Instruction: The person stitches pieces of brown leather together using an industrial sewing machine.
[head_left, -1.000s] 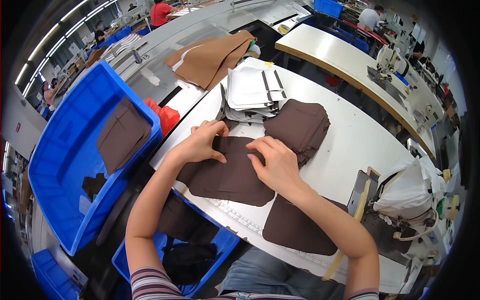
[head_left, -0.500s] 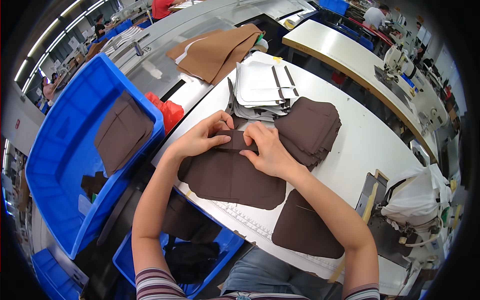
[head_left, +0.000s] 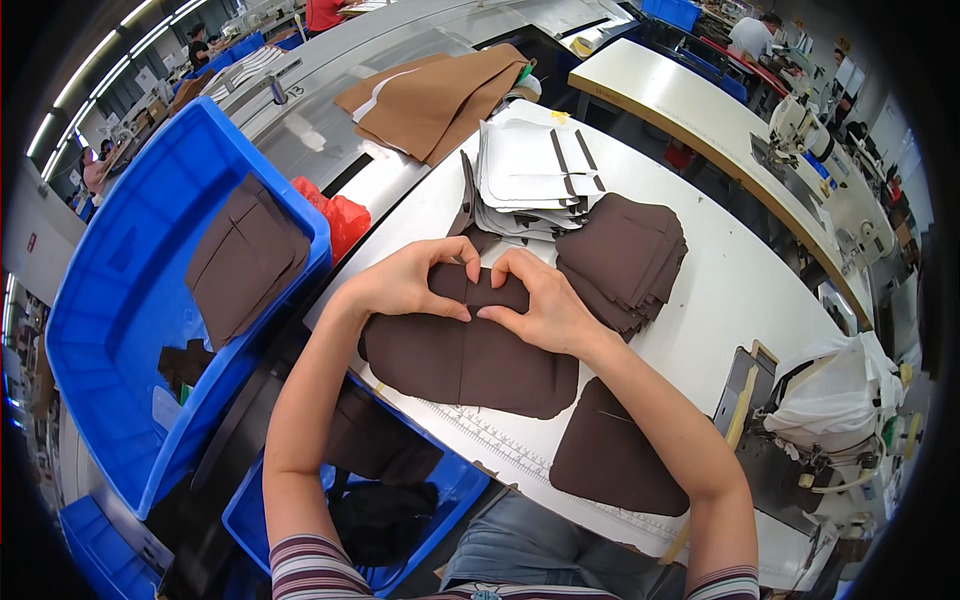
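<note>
On the white table lies a dark brown fabric panel [head_left: 463, 365] with a straight line down its middle. The fingertips of my left hand [head_left: 405, 282] touch its far part, just left of that line. My right hand [head_left: 548, 308] rests on the same panel, just right of the line. Both hands are curved, thumb and fingers apart, with fabric showing between them. Right of the panel, under my right forearm, is another brown piece [head_left: 612, 455]. A stack of brown pieces [head_left: 625, 250] sits beyond my right hand.
White pieces with dark strips [head_left: 520, 165] are piled at the far side. A blue bin [head_left: 110, 330] holding brown pieces stands left, near a red plastic bag [head_left: 340, 222]. A sewing machine with a white cloth cover [head_left: 835, 390] is at right. Another blue bin [head_left: 245, 520] sits below the table edge.
The far part of the panel, earlier bunched or folded between my fingers, now lies flatter. My hands have come closer together at the centre line, and their fingers have spread apart.
</note>
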